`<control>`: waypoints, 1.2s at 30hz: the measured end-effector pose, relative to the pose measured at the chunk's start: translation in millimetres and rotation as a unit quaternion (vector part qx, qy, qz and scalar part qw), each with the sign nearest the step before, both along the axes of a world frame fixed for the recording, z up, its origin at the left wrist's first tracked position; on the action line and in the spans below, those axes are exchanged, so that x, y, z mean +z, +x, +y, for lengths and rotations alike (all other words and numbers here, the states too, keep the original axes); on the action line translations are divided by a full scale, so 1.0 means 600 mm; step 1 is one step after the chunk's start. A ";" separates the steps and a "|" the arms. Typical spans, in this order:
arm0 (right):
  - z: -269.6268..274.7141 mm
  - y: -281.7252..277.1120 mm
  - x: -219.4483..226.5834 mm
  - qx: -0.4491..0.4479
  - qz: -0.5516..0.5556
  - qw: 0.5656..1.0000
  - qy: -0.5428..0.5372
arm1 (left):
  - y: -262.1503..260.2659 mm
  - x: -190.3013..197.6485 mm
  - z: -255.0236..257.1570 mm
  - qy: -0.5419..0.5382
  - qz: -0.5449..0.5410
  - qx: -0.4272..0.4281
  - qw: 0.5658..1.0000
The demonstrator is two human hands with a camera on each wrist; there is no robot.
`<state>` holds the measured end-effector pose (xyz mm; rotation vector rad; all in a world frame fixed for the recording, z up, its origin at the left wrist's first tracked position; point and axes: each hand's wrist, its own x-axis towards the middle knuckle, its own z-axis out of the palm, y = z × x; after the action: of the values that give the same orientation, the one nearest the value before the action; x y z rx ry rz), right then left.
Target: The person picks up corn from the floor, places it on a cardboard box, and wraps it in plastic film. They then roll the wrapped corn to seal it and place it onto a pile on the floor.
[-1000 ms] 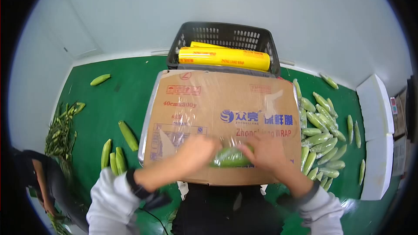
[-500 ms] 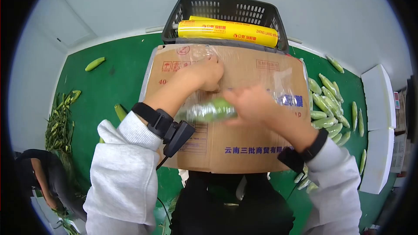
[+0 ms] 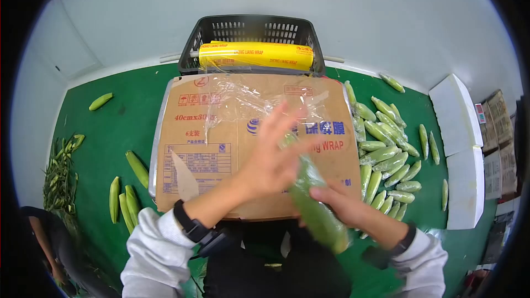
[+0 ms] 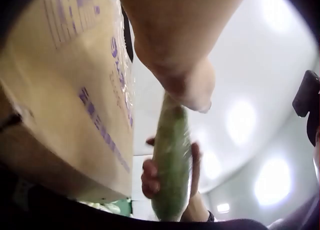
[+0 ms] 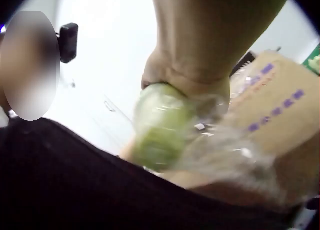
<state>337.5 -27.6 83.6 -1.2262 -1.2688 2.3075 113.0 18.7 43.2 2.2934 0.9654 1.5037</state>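
Note:
An ear of corn (image 3: 314, 196) in its green husk, wrapped in clear film, slants over the near right edge of the cardboard-topped work surface. My right hand (image 3: 343, 201) grips it around the middle; in the left wrist view its fingers (image 4: 150, 180) curl round the ear. Blurred, my left hand (image 3: 270, 157) is held with fingers spread at the ear's upper end, over the cardboard (image 3: 204, 127). Loose film (image 5: 230, 157) trails beside the thick end of the ear in the right wrist view.
Behind the cardboard, a black basket (image 3: 248, 22) holds yellow rolls of wrap (image 3: 256, 55). Many wrapped ears (image 3: 386, 157) lie on the green floor to the right, by white foam panels (image 3: 464, 187). Unwrapped ears (image 3: 114, 198) lie left, near a husk pile (image 3: 61, 182) and another person (image 3: 49, 243).
My left hand left the film at the far side of the cardboard, coming nearer with fingers spread. My right hand brought the ear toward my body and right, turning it from level to steeply slanted.

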 end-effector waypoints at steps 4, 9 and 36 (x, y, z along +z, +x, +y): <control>0.033 -0.104 0.006 0.077 0.529 0.786 -0.309 | 0.041 0.152 0.010 -0.278 -0.596 -0.227 0.718; 0.032 -0.116 -0.006 0.060 0.321 0.938 -0.116 | -0.036 0.130 0.028 -0.342 -0.504 -0.011 0.793; 0.040 0.244 -0.114 -0.628 0.137 0.761 0.087 | -0.009 0.068 -0.101 -0.383 0.168 -0.044 0.907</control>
<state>483.9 -3.6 15.4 -1.0621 -0.2673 1.2240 107.5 -42.1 83.9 1.9652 1.2314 0.5206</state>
